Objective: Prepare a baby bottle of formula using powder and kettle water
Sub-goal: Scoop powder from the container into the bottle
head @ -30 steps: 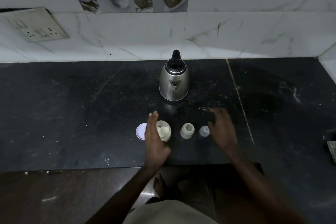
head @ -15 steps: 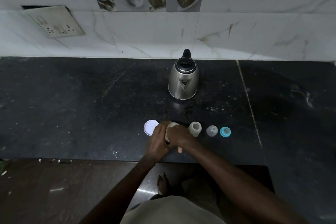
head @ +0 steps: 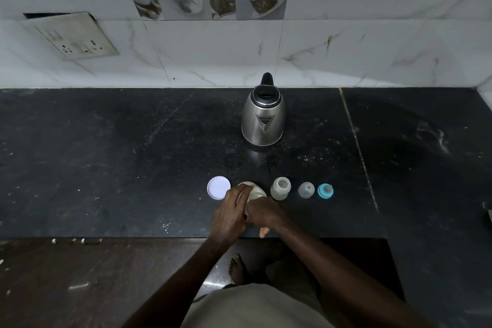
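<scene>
Just left of centre, low in the frame, the white lid (head: pixel 218 187) lies flat on the dark counter (head: pixel 106 168). Beside it our left hand (head: pixel 231 214) wraps the powder jar (head: pixel 255 189), gripping its wall, while our right hand (head: pixel 263 214) closes over the jar's near side; whether it holds a scoop we cannot tell. The jar looks light, stiff and smooth, so we judge it best held round the body. Right of it stands the open bottle (head: pixel 280 188), small and tippable, then the clear cap (head: pixel 306 190) and blue teat ring (head: pixel 325 190). The kettle (head: pixel 263 120) sits above centre, likely heavy, best taken by its rear handle. Half a second ago the hands sat much the same; a second ago both were open and apart
</scene>
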